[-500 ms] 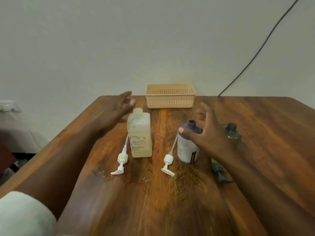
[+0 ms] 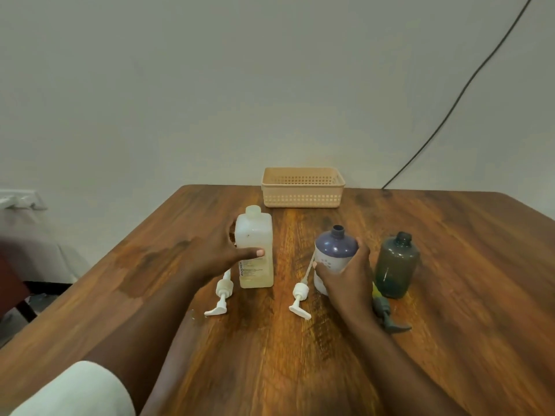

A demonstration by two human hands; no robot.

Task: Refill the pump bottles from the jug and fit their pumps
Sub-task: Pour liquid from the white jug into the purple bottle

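Note:
A translucent square jug (image 2: 255,232) with yellowish liquid in its lower part stands upright on the wooden table (image 2: 450,295). My left hand (image 2: 219,253) wraps its left side, thumb across the front. My right hand (image 2: 345,277) grips the purple-and-white bottle (image 2: 335,250), whose neck stands uncapped. A dark green bottle (image 2: 396,265), also uncapped, stands just to the right. Two white pumps lie flat: one (image 2: 222,295) in front of the jug, one (image 2: 300,298) in front of the purple bottle. A dark green pump (image 2: 387,316) lies in front of the green bottle, partly behind my right wrist.
A beige perforated basket (image 2: 303,187) sits at the table's far edge against the wall. A black cable (image 2: 468,82) runs down the wall to the table's back right. A few small wet spots (image 2: 195,313) mark the wood near the left pump.
My left hand has come down from above the jug and closed around it. My right hand has shifted from hovering over the purple bottle to gripping its side.

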